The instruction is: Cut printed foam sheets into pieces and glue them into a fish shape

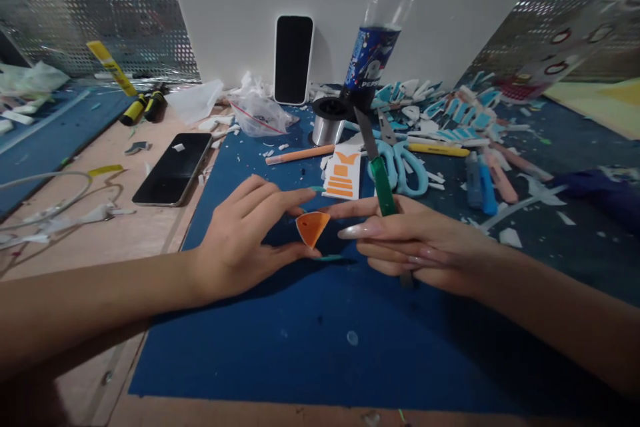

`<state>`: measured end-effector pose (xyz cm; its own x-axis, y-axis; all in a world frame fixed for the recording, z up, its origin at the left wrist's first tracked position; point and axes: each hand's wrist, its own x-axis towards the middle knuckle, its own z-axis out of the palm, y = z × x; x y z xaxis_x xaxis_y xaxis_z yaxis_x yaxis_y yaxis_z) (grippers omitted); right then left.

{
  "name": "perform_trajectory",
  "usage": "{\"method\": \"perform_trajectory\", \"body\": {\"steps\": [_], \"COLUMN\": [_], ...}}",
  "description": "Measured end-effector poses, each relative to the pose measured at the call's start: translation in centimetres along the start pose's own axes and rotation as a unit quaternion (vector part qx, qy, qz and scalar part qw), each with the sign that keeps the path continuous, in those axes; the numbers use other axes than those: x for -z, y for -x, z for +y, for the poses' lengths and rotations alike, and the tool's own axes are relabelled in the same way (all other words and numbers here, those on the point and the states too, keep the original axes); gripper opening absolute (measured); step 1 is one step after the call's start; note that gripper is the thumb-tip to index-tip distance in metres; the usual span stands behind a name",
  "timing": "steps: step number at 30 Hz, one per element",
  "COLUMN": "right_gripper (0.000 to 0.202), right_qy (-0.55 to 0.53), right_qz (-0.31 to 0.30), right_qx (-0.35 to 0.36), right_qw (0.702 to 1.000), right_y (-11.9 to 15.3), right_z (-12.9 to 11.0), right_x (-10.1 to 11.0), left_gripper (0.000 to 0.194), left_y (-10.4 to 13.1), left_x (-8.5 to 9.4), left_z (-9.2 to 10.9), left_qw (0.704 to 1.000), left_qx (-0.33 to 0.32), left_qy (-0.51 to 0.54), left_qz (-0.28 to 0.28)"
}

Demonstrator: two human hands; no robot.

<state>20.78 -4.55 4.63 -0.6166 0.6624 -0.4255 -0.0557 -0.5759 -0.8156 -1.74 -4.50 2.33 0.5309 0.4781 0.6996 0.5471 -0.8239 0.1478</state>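
My left hand (250,237) is closed in a pinch on a small orange wedge-shaped piece (313,228) with a thin white edge, held above the blue mat (280,360). In my right hand (425,240) is a green-handled knife (383,187), its metal blade pointing up and away from me. The right index fingertip reaches close to the orange piece; whether it touches cannot be made out. Just beyond my hands lies a white sheet with orange cut-out shapes (341,173). Light blue scissors (413,170) rest right behind the knife.
A spool of wire (327,123), a Pepsi bottle (373,57) and an upright phone (293,60) stand at the back. Another phone (173,170) lies left. White and blue scraps (465,110) are heaped at back right, near blue and pink pens (485,187).
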Motion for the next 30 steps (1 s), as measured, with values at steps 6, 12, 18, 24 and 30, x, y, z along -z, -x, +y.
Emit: {"method": "perform_trajectory", "body": {"steps": [6, 12, 18, 24, 30], "right_gripper": [0.014, 0.019, 0.019, 0.019, 0.018], "right_qy": [-0.015, 0.008, 0.017, 0.028, 0.027], "right_qz": [0.004, 0.022, 0.025, 0.032, 0.04], "right_qx": [-0.015, -0.019, -0.011, -0.005, -0.002], "right_qw": [1.0, 1.0, 0.999, 0.999, 0.999], "right_y": [-0.1, -0.4, -0.5, -0.5, -0.6], "right_z": [0.2, 0.4, 0.8, 0.8, 0.8], "right_x": [-1.1, -1.5, -1.6, -1.9, -1.9], "left_gripper": [0.029, 0.034, 0.037, 0.037, 0.044], "left_y": [0.1, 0.2, 0.2, 0.3, 0.1], "left_x": [0.0, -0.1, -0.1, -0.1, -0.2], "left_z": [-0.1, 0.0, -0.1, -0.1, -0.2], "left_qw": [1.0, 1.0, 1.0, 1.0, 0.999], "left_qx": [-0.011, -0.003, 0.001, 0.0, -0.018], "left_qy": [-0.002, 0.01, 0.022, 0.022, 0.025], "left_qz": [0.0, 0.0, -0.008, -0.015, -0.023]}}
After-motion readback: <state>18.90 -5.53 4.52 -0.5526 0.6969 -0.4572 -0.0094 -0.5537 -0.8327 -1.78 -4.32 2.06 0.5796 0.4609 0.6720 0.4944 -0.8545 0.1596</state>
